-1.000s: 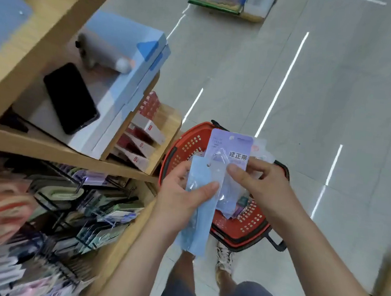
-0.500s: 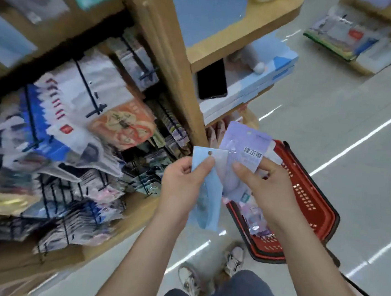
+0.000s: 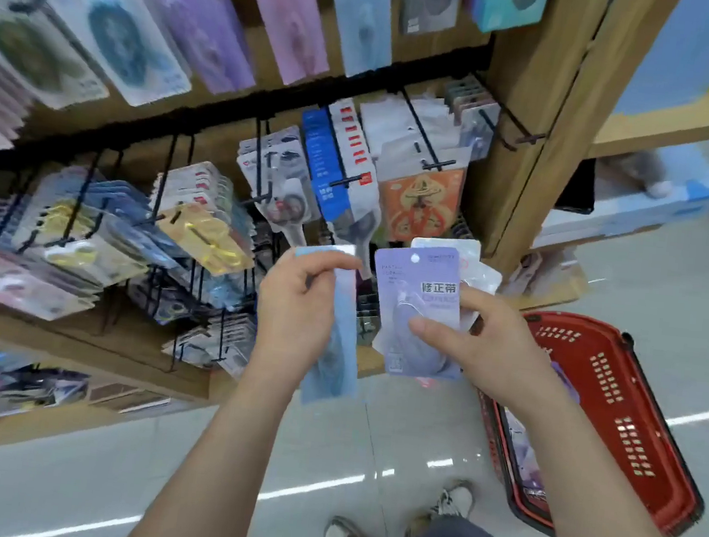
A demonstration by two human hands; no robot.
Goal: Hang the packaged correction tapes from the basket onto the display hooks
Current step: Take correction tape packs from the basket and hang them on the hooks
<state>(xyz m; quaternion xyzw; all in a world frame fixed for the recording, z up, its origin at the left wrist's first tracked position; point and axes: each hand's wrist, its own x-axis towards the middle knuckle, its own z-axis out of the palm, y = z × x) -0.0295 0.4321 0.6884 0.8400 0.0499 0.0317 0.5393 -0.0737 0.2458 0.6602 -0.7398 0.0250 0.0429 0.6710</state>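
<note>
My left hand (image 3: 297, 306) grips a long light-blue correction tape pack (image 3: 338, 353) near its top, and the pack hangs down below the fingers. My right hand (image 3: 479, 345) holds a fanned bunch of packs, with a purple correction tape pack (image 3: 417, 291) in front and a few paler ones behind it. Both hands are in front of the black display hooks (image 3: 425, 145), which carry hanging stationery packs. The red basket (image 3: 615, 423) hangs on my right forearm, with more packs inside it.
A wooden shelf post (image 3: 528, 155) stands to the right of the hooks. Rows of packed goods fill the hooks to the left (image 3: 87, 234) and the row above (image 3: 282, 14). Blue boxes (image 3: 635, 208) lie on the shelf beyond the post. Below is the tiled floor (image 3: 368, 464).
My view has swung up and left from the basket to the hook display. Both hands have risen toward the hooks and drawn slightly apart, each keeping its packs.
</note>
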